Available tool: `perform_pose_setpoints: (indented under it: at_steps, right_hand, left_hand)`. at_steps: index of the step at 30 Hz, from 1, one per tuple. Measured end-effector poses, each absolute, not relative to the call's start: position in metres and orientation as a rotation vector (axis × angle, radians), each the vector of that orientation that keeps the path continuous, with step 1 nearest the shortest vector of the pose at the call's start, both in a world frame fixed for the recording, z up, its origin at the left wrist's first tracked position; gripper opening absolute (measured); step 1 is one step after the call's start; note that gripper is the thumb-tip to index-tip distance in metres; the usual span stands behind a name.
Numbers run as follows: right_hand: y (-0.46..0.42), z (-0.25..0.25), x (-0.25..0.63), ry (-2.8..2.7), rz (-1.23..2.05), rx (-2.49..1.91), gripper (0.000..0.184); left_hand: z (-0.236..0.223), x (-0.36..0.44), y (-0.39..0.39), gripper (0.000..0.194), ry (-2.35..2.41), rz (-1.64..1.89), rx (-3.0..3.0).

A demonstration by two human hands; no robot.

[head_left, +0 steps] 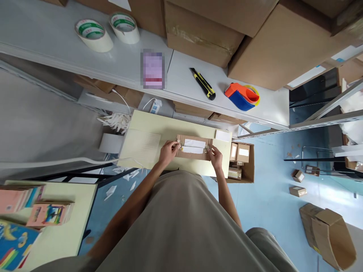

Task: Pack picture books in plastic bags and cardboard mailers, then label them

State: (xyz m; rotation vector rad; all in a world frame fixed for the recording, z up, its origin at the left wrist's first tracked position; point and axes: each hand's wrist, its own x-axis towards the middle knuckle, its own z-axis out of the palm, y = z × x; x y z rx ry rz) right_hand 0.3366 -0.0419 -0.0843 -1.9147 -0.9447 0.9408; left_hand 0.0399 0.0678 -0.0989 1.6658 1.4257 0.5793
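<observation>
Cardboard box (191, 155) lies flat mid-table, white labels (194, 143) up. Left hand (169, 151) pinches its left end, right hand (215, 156) pinches the right end; both grips narrow, fingertips on the box. Open carton (250, 166) just right of the yellow table (157, 124), smaller boxes inside. Shelf (181, 71) beyond: cutter knife (203, 84), tape dispenser (240, 96), two tape rolls (100, 42).

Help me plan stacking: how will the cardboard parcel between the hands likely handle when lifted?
The cardboard parcel likely stays stiff, its edges looking straight between left hand and right hand. It seems unlikely to roll, being flat and rectangular. Apparent shiny tape near its ends might feel slick.
</observation>
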Motion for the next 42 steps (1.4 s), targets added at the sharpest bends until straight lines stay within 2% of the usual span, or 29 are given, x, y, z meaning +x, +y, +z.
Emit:
perform_pose_setpoints:
  at_steps: [4,11,17,22,26,30,32,34,37,40,42]
  right_hand:
    - [-0.046,-0.094,0.339,-0.915,0.943,-1.916,0.059]
    - [-0.046,-0.101,0.340,-0.938,0.950,-1.946,0.052]
    - [-0.050,-0.107,0.339,-0.907,0.943,-1.900,0.057]
    - [-0.044,-0.085,0.349,-1.134,0.922,-1.919,0.054]
    - [-0.012,-0.014,0.372,-1.435,0.493,-1.888,0.050]
    - [0.053,0.076,0.409,-1.610,0.014,-1.780,0.051]
    - [0.092,0.105,0.429,-1.671,-0.126,-1.839,0.056]
    - [0.130,0.117,0.447,-1.745,-0.169,-1.956,0.058]
    - [0.174,0.112,0.466,-1.800,-0.094,-2.111,0.052]
    - [0.197,0.100,0.472,-1.769,-0.009,-2.203,0.045]
    - [0.198,0.096,0.471,-1.730,0.008,-2.236,0.047]
  left_hand:
    - [-0.110,0.050,0.067,0.008,1.482,0.518,1.643]
    - [-0.117,0.053,0.069,0.016,1.516,0.571,1.683]
    - [-0.120,0.044,0.068,0.012,1.474,0.639,1.641]
    - [-0.113,0.039,0.074,0.008,1.417,0.686,1.689]
    - [-0.074,0.063,0.094,0.018,1.435,0.918,1.814]
    - [0.003,0.121,0.130,0.028,1.211,1.059,1.850]
    - [0.044,0.154,0.145,0.030,1.061,1.144,1.826]
    - [0.078,0.182,0.154,0.027,0.961,1.232,1.809]
    - [0.110,0.211,0.155,0.019,0.897,1.326,1.789]
    - [0.117,0.222,0.143,0.016,0.877,1.362,1.724]
    - [0.113,0.220,0.133,0.017,0.882,1.350,1.686]
